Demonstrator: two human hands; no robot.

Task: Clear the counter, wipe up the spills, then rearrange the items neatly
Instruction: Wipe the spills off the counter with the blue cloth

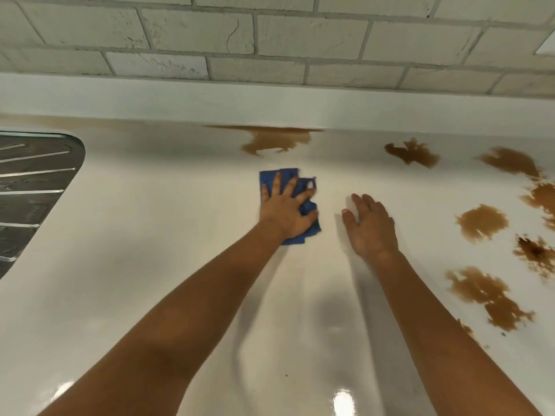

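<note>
From the head view, our left hand (285,205) lies on a folded blue cloth (289,178), fingers spread and nearly straight, with the thumb hooked over the cloth's right edge. It presses the cloth flat against the white surface (150,250) more than it grips it. Our right hand (371,226) rests just beside it, fingers straight and together, holding nothing, palm down on the bare surface.

The brown spills are what we are after. One puddle (276,141) sits just beyond the cloth, against the raised back edge under the brick wall (270,34). A scatter of further patches (483,222) runs down the right side, well apart from the cloth. A metal draining board (33,187) shows at the far left.

We judge the wiping is under way, with most of the mess still to go. To do it well, we should push the cloth forward into the near puddle with even pressure, drawing the liquid inward and away from the back edge. Then we should refold to a dry face before crossing to the right-hand patches, since a soaked cloth would likely smear them. The free hand should stay out of the wet.
</note>
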